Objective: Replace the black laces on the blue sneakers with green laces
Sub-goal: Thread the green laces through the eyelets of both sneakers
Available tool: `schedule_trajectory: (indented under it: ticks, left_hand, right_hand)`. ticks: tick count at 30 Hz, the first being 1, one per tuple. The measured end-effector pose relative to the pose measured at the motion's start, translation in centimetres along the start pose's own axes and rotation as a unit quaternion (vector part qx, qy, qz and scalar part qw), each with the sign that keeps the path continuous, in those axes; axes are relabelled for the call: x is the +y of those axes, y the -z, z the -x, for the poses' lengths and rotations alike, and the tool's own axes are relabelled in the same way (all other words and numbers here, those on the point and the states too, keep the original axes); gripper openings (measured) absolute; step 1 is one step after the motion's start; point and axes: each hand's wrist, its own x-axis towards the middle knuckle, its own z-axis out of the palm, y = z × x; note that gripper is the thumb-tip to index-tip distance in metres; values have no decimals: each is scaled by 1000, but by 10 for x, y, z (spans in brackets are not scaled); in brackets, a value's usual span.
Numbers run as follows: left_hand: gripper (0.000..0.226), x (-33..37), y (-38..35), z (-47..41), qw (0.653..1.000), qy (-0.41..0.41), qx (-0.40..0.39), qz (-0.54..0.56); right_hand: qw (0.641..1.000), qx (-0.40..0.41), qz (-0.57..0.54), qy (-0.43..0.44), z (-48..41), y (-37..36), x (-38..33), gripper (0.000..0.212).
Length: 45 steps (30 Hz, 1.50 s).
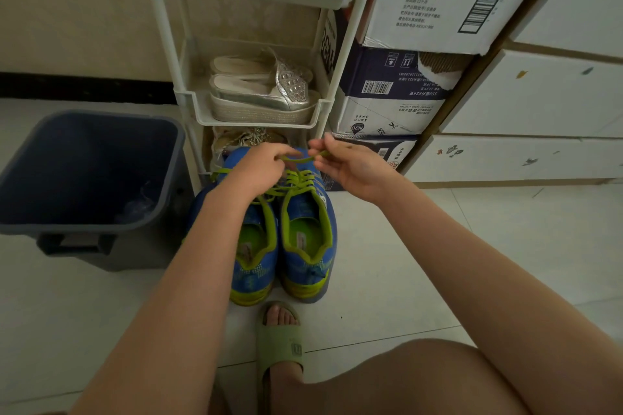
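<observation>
While blue sneakers [303,232] stand side by side, left hand [261,167] and right hand [349,167] each pinch green lace [299,160], stretched between them over the far toe end.

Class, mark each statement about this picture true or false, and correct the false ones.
1. The left hand and right hand both pinch a green lace above the blue sneakers. True.
2. The sneakers stand on a shelf of the white rack. False: they stand on the floor in front of it; silver sandals are on the shelf.
3. The bin is to the right of the sneakers. False: it is on their left.
4. The person's foot wears a green slipper. True.
5. The lacing that shows on the sneakers is black. False: it is green.
</observation>
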Motion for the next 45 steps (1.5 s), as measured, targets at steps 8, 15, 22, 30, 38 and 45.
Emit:
schedule_trajectory:
  ticks: [8,15,22,30,38,45]
  left_hand:
    - [30,19,2,-3,980,-17,-26,195]
    - [24,0,-8,-3,973,-1,-52,226]
    - [20,-7,-4,-6,973,38,-11,227]
    - [32,-6,-7,-8,959,82,-72,263]
    - [18,-12,-7,-6,974,73,-51,210]
    - [13,-6,-20,-3,997,73,-16,4]
  right_hand:
    - [954,-24,280,104,0,-10,4,32]
    - [963,-42,250,86,1,-3,9,28]
    - [973,-5,212,85,0,8,10,17]
    - [917,14,364,161,3,0,4,14]
    - [918,59,388,58,8,8,0,26]
    - [788,-1,604,-117,5,-4,11,30]
